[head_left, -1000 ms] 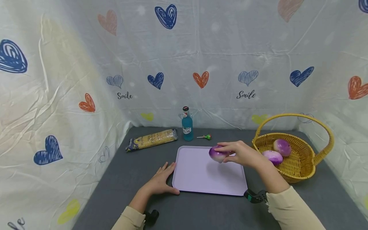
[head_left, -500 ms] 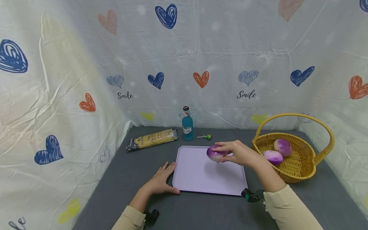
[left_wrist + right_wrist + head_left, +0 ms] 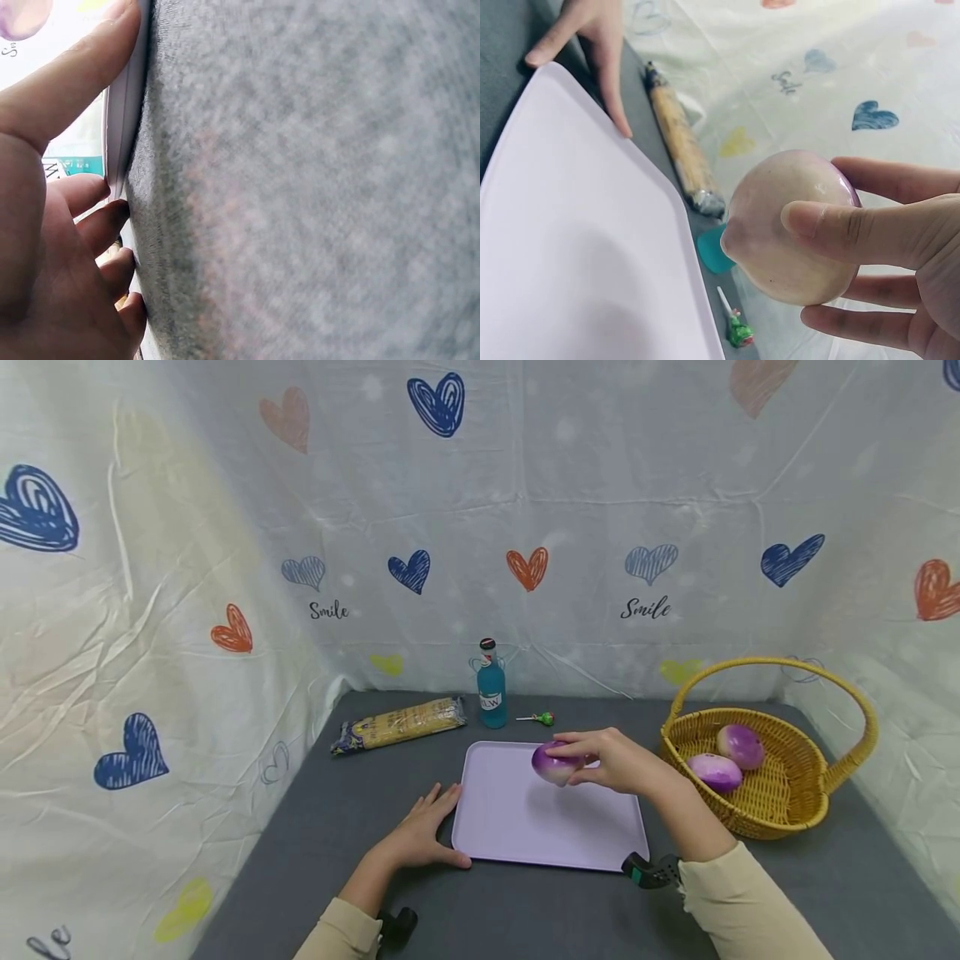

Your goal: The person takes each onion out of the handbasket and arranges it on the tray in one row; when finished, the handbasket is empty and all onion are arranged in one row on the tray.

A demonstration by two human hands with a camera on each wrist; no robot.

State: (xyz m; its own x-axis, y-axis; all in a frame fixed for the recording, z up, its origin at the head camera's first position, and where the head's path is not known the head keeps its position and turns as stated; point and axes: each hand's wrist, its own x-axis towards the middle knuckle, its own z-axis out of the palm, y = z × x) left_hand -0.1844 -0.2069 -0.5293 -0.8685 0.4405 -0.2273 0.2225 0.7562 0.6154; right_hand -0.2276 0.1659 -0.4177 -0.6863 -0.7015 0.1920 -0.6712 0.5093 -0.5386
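A purple-and-white turnip point(image 3: 553, 766) is held by my right hand point(image 3: 618, 762) above the lilac tray point(image 3: 510, 818). In the right wrist view, the thumb presses the pale side of the turnip point(image 3: 772, 262) while the fingers support its far side. My left hand point(image 3: 422, 833) lies at the tray's left edge, thumb near the front corner and fingers spread. Up close in the left wrist view, its thumb and fingertips touch the rim of the tray point(image 3: 124, 112).
A yellow wicker basket point(image 3: 780, 822) with two more turnips point(image 3: 740, 747) stands right of the tray. Behind the tray are a packet of noodles point(image 3: 401, 724), a blue bottle point(image 3: 492, 689) and a lollipop point(image 3: 543, 718). A heart-printed curtain point(image 3: 465, 510) surrounds the grey table point(image 3: 525, 910).
My right hand has moved slightly left over the tray, carrying the turnip. The left hand stays at the tray's edge.
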